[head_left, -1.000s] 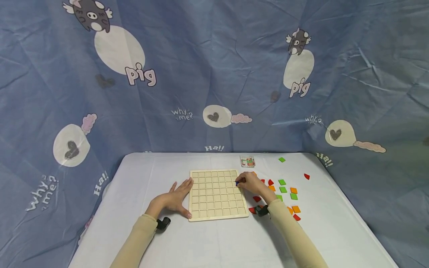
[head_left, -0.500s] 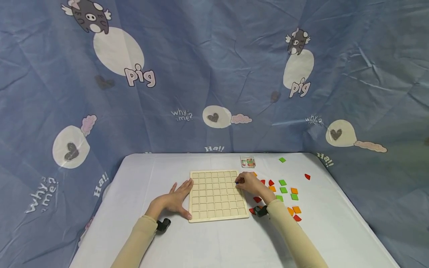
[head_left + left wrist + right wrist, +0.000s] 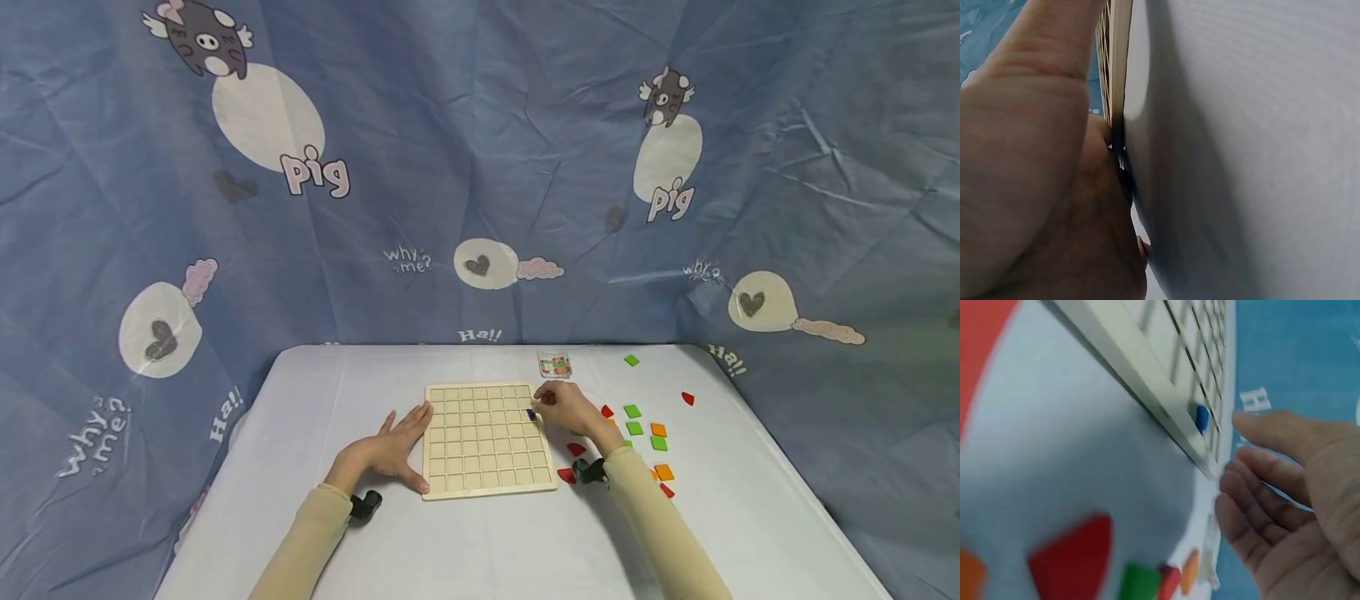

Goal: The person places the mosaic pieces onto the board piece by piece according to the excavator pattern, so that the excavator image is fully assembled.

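A square wooden grid board (image 3: 476, 497) lies flat on the white table. Its left edge is touched by my left hand (image 3: 386, 450), with fingers spread and the thumb at the near left corner. In the left wrist view the thumb (image 3: 1029, 125) and palm fill the left side. One small blue piece (image 3: 531, 414) is in a cell at the board's right side, and the right wrist view shows that blue piece (image 3: 1202, 417) near the rim. Just beyond it hovers my right hand (image 3: 566, 407), fingers loosely bent and holding nothing. Some loose pieces are hidden behind that hand.
Green tiles (image 3: 634, 428), orange tiles (image 3: 664, 472) and red rounded pieces (image 3: 687, 399) lie scattered right of the board. A small patterned card (image 3: 555, 365) lies behind the board's far right corner. A blue printed curtain (image 3: 480, 167) hangs behind the table.
My right hand has let go of the blue piece and moved slightly up and right from it. The blue piece stays on the board. My left hand has not moved.
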`<state>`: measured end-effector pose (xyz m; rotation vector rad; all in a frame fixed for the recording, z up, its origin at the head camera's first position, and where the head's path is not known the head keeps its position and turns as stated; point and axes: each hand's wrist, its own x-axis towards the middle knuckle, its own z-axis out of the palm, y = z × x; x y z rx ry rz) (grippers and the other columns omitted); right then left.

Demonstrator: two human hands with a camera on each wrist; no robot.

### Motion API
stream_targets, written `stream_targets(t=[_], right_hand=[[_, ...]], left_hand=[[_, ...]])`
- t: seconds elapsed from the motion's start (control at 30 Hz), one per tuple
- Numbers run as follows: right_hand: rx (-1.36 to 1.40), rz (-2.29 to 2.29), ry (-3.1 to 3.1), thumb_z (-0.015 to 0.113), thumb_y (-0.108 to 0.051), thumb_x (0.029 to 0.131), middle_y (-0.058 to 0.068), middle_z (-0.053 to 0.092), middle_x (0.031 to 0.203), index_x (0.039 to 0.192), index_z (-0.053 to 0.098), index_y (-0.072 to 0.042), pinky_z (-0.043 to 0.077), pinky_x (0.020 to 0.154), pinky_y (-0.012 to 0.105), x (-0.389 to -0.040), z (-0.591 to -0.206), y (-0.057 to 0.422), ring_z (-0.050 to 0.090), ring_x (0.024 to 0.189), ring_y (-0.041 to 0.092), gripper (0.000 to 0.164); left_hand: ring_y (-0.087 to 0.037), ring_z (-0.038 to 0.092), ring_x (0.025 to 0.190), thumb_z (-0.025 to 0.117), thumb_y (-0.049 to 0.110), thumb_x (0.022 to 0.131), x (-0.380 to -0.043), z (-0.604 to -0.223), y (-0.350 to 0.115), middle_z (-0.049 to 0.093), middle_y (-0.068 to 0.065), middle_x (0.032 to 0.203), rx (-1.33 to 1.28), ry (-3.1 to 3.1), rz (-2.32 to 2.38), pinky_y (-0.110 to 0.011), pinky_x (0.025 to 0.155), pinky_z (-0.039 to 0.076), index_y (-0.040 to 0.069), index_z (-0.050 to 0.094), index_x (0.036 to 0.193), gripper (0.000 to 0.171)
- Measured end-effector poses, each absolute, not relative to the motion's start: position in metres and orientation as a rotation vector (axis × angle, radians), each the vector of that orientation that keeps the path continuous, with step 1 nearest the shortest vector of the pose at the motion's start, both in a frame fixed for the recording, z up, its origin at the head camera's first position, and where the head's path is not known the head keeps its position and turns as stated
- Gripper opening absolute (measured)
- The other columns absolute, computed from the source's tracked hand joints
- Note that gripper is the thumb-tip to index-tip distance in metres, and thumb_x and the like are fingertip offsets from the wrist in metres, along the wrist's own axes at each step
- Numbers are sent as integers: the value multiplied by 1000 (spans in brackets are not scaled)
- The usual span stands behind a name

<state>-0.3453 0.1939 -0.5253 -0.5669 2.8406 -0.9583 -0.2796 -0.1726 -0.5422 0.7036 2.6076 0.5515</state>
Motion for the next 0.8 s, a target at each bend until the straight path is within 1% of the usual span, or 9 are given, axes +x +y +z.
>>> stream_targets(t=[0.17, 0.27, 0.37, 0.53, 0.67, 0.8], right_hand=[[-469, -1011, 2946, 68, -11, 88, 8, 65, 90, 103, 65, 1, 53, 70, 32, -354, -515, 212, 61, 81, 17, 20], [-367, -982, 2960, 69, -14, 88, 11, 64, 92, 106, 63, 3, 51, 66, 31, -361, -513, 222, 59, 78, 19, 26], [-257, -931, 2945, 70, -19, 88, 11, 62, 90, 105, 62, 3, 48, 61, 29, -367, -516, 230, 55, 72, 18, 29], [-107, -824, 2909, 74, -27, 85, 8, 62, 88, 99, 62, -2, 47, 62, 27, -374, -527, 235, 54, 70, 16, 31], [-73, -757, 2926, 75, -26, 83, 9, 63, 90, 98, 62, -3, 48, 64, 28, -377, -536, 235, 54, 73, 17, 31], [-86, -781, 2953, 74, -24, 83, 10, 63, 90, 98, 62, -1, 49, 62, 28, -378, -538, 234, 55, 72, 17, 30]], left_hand=[[-30, -5, 151, 82, 65, 55, -280, -542, -173, -7, -13, 163, 698, 2605, 552, -58, 119, -9, 3, -1, 154, 143], [-30, -4, 151, 82, 65, 56, -281, -542, -174, -5, -14, 163, 698, 2612, 549, -58, 119, -8, 3, 0, 155, 142], [-29, -4, 151, 81, 66, 56, -282, -542, -175, -5, -13, 163, 696, 2616, 542, -58, 119, -8, 3, 0, 155, 142], [-30, -5, 151, 81, 66, 57, -281, -542, -175, -7, -13, 163, 699, 2609, 542, -58, 119, -9, 3, -1, 155, 142], [-30, -5, 151, 81, 66, 57, -280, -541, -174, -7, -14, 163, 706, 2599, 553, -58, 119, -10, 3, -1, 154, 142], [-29, -4, 151, 82, 65, 57, -281, -542, -173, -6, -13, 163, 708, 2609, 545, -58, 119, -8, 3, 0, 155, 142]])
